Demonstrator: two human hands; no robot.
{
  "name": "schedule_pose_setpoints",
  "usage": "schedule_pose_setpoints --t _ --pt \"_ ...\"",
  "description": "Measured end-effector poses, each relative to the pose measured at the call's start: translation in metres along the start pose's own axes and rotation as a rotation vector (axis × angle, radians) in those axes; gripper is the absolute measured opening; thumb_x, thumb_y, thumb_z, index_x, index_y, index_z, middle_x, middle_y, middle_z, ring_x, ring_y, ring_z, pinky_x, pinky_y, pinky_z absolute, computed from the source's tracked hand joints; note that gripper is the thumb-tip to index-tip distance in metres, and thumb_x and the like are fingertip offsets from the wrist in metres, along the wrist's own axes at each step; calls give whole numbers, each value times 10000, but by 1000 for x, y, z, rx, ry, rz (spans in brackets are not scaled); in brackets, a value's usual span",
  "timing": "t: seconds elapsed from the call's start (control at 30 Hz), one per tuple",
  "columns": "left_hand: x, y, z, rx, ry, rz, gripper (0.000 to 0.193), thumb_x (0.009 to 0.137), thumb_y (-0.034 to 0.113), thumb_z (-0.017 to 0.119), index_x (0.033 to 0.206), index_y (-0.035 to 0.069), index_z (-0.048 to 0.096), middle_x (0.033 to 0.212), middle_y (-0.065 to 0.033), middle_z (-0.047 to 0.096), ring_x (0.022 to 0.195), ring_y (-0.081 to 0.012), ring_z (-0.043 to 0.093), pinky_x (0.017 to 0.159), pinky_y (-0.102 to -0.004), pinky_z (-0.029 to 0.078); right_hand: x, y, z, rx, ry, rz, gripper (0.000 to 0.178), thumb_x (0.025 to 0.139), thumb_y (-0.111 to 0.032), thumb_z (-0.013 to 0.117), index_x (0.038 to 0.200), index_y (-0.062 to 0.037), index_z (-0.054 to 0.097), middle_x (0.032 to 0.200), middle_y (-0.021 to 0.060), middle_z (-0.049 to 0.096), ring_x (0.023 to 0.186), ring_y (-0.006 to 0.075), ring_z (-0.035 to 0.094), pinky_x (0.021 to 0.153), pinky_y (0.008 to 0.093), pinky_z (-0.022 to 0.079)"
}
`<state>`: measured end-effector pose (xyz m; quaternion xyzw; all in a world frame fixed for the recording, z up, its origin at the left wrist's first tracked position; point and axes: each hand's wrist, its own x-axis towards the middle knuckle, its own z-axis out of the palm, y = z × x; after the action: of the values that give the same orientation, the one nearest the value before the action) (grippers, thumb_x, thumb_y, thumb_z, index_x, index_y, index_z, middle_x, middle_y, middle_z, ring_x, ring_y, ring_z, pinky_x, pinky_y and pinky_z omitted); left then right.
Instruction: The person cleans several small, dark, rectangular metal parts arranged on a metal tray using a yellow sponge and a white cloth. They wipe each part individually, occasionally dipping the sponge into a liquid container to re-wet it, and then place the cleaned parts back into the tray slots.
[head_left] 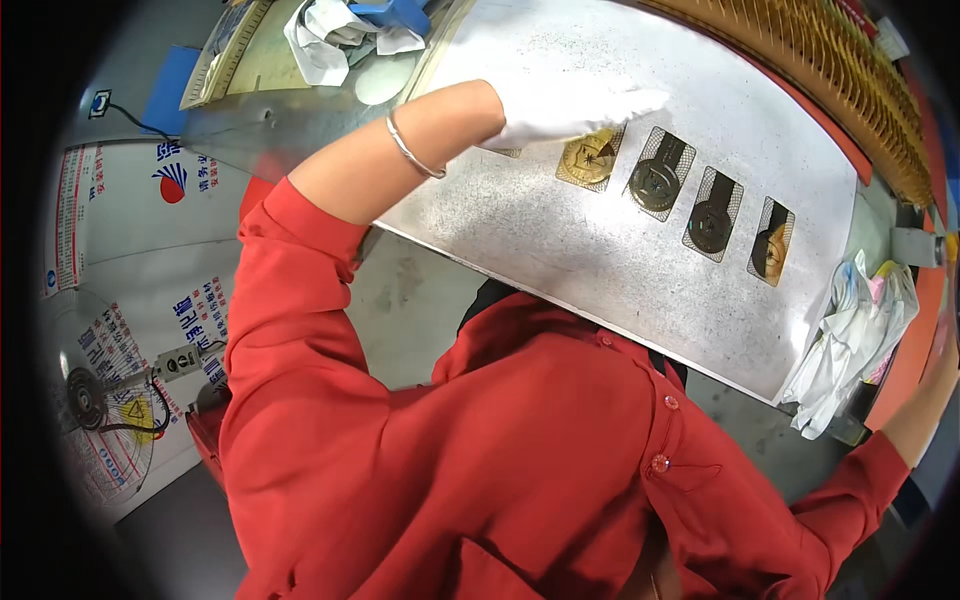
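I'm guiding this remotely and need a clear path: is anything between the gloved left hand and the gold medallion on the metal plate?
Nothing visible. The left hand, in a white glove, is already over the gold medallion, fingertips right at its upper edge. The dark medallions sit apart, further along the metal plate.

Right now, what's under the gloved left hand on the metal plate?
The gloved left hand rests over a gold medallion on a mesh pad; its lower part shows. Another pad's edge peeks out by the palm; what it holds is covered.

Round gold medallion [588,157] flat in a mesh-lined slot, leftmost of four.
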<state>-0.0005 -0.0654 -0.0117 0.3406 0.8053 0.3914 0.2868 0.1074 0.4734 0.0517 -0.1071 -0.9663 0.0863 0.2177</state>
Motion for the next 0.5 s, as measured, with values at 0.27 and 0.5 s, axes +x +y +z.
schedule_pose_setpoints --t 0.27,0.5 --pt "-29 -58 -8 888 122 162 756 704 536 603 1314 142 394 1384 -98 337 1248 -324 318 1019 -432 276 -103 -329 106 716 -542 -371 148 760 -131 631 860 -22 627 742 152 612 648 288 604 601 340 469" --pt "-46 -63 -4 1029 159 213 665 757 448 587 1322 162 383 1405 -92 297 1262 -329 300 1046 -478 208 -101 -381 179 408 -486 -593 115 726 -101 590 798 -13 607 695 165 597 649 339 584 587 416 460"
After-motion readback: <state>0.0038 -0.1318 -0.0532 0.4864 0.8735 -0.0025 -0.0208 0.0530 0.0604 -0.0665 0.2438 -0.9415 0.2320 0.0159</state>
